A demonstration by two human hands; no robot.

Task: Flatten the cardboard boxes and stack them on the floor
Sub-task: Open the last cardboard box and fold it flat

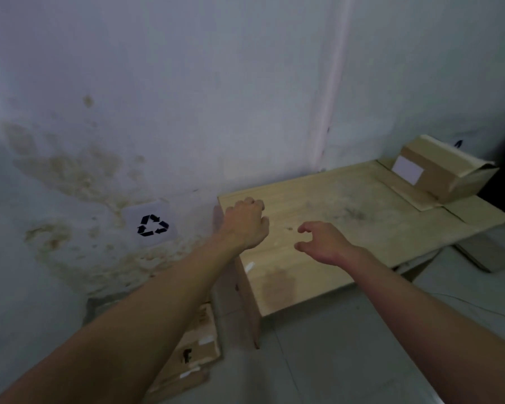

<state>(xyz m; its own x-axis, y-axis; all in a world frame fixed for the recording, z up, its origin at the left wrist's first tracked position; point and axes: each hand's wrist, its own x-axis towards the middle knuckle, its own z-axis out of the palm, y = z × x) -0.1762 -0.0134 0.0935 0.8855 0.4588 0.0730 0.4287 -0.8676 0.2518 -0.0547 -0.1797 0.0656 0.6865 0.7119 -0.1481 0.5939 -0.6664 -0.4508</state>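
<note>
Hands: both reach out over a wooden table (347,205) that stands in the corner of the room.
Left hand (245,224): held over the table's far left corner, back of the hand up, fingers curled downward at the edge — whether they grasp anything I cannot tell.
Right hand (322,243): hovers above the table top, fingers and thumb loosely curled and spread like a claw, grasping nothing.
Box (445,172): cardboard, still in its box shape, at the far right end of the table, well apart from both hands; a white label shows on the side facing the camera and a flap at its right end hangs open.
Sheet under the box: flat cardboard (414,196) lies on the table, with the box resting on it.
Floor stack: flattened boxes (193,354) lie on the floor by the wall, left of the table — partly hidden by the left forearm.
Wall (129,83): white and stained, with a paper sign (151,224) bearing a black recycling mark just left of the table.
</note>
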